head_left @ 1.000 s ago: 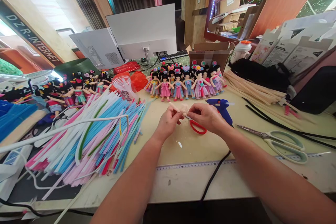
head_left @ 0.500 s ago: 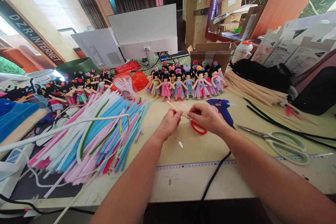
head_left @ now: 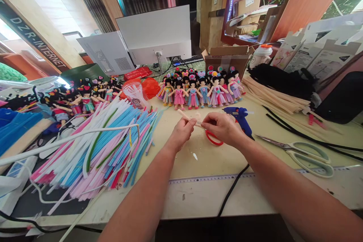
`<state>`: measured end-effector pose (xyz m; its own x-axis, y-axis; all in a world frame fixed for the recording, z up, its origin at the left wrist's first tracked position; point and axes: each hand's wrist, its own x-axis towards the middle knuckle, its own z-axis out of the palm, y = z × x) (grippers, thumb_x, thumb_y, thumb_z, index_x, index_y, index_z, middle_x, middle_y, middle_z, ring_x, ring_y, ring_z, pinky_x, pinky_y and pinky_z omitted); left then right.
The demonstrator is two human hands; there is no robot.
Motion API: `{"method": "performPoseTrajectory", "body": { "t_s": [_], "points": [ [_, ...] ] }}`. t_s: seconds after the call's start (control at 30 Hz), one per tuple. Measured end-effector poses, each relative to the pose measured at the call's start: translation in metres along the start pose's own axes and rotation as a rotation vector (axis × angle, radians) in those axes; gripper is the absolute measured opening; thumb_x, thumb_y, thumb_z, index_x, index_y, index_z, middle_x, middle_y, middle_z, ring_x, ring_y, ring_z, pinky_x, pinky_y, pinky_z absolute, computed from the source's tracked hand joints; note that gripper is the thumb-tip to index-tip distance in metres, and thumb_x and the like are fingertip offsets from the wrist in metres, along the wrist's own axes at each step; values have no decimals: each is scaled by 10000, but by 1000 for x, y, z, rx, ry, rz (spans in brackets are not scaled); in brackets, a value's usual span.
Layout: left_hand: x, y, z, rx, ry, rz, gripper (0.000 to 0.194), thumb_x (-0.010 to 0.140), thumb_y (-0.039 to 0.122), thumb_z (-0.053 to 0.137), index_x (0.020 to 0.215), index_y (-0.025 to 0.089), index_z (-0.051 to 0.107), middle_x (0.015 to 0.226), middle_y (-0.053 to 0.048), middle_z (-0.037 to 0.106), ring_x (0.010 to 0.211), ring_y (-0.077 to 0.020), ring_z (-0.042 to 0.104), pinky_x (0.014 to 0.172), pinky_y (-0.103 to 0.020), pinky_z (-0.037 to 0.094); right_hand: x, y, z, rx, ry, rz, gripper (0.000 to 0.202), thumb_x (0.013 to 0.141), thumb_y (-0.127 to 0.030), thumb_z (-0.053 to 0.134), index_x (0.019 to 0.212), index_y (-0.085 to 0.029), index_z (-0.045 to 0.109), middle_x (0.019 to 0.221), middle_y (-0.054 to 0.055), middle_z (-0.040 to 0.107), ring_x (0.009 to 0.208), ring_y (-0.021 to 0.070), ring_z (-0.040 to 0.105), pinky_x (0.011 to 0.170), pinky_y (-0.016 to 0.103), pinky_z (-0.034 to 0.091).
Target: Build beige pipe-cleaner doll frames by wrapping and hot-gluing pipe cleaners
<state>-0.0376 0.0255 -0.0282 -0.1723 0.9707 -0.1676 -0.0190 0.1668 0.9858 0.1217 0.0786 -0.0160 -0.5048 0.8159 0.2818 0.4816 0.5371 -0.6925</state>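
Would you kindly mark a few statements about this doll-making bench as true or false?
1. Both hands, left hand and right hand, pinch a cream pipe cleaner. True.
2. The blue glue gun lies left of the hands. False: it lies to their right.
3. The dolls stand in a row behind the hands. True.
4. The large scissors are in the right hand. False: they lie on the table.

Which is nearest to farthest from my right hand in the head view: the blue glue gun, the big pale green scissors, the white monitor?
From the right hand:
1. Blue glue gun, just behind it, to the right.
2. Big pale green scissors, farther right on the table.
3. White monitor, far back, left.
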Motion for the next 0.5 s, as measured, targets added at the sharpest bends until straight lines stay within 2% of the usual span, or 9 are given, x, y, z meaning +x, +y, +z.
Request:
{"method": "performPoseTrajectory", "body": {
  "t_s": [0.1, 0.17, 0.2, 0.3, 0.37, 0.4, 0.47, 0.5],
  "points": [
    [2, 1, -3, -8, 30, 11, 392, 799, 533, 661, 795, 206, 446, 536, 89, 379, 414, -46, 275, 396, -185, 191, -3, -4, -4, 34, -18, -8, 194, 810, -351, 619, 693, -200, 656, 635, 16, 644, 586, 141, 525, 557, 267, 370],
    [2, 3, -6, -51, 41, 14, 366, 810, 510, 652, 812, 205, 450, 532, 92, 379, 406, -42, 267, 395, -177, 185, -7, -11, -14, 100, 51, -58, 174, 818, -350, 607, 750, -206, 676, 702, 31, 672, 621, 154, 557, 582, 280, 414],
    [2, 4, -8, -78, 43, 17, 351, 815, 494, 649, 817, 206, 449, 530, 93, 380, 402, -39, 264, 395, -173, 183, -9, -14, -22, 140, 125, -86, 172, 824, -357, 603, 785, -210, 684, 746, 40, 683, 645, 161, 573, 599, 288, 437],
    [1, 10, -14, -160, 32, 31, 343, 805, 463, 663, 812, 210, 432, 525, 96, 380, 395, -33, 264, 397, -160, 187, -15, -18, -56, 240, 465, -114, 188, 831, -386, 619, 877, -217, 687, 821, 52, 684, 668, 162, 583, 631, 311, 486],
    [-1, 14, -18, -214, 10, 40, 355, 792, 462, 676, 810, 213, 424, 526, 98, 375, 392, -29, 266, 400, -152, 189, -18, -8, -79, 284, 661, -53, 200, 814, -372, 641, 927, -211, 680, 787, 40, 658, 629, 147, 558, 604, 308, 495],
    [-2, 16, -19, -238, -3, 45, 361, 786, 464, 681, 812, 215, 421, 528, 98, 376, 391, -28, 268, 401, -149, 192, -18, 1, -90, 307, 695, 12, 204, 792, -349, 654, 938, -207, 674, 771, 35, 646, 626, 145, 554, 589, 304, 497],
    [-4, 19, -21, -283, -31, 55, 378, 776, 469, 688, 808, 218, 407, 531, 97, 390, 387, -25, 277, 403, -144, 202, -19, 27, -103, 345, 617, 185, 231, 698, -283, 696, 915, -210, 667, 765, 36, 639, 645, 151, 558, 574, 300, 500],
    [-5, 20, -21, -304, -47, 61, 389, 770, 470, 693, 804, 219, 398, 530, 97, 399, 386, -24, 279, 403, -142, 209, -20, 41, -106, 345, 511, 261, 263, 654, -266, 714, 909, -217, 670, 814, 50, 664, 666, 157, 572, 580, 303, 504]
  ]
}}
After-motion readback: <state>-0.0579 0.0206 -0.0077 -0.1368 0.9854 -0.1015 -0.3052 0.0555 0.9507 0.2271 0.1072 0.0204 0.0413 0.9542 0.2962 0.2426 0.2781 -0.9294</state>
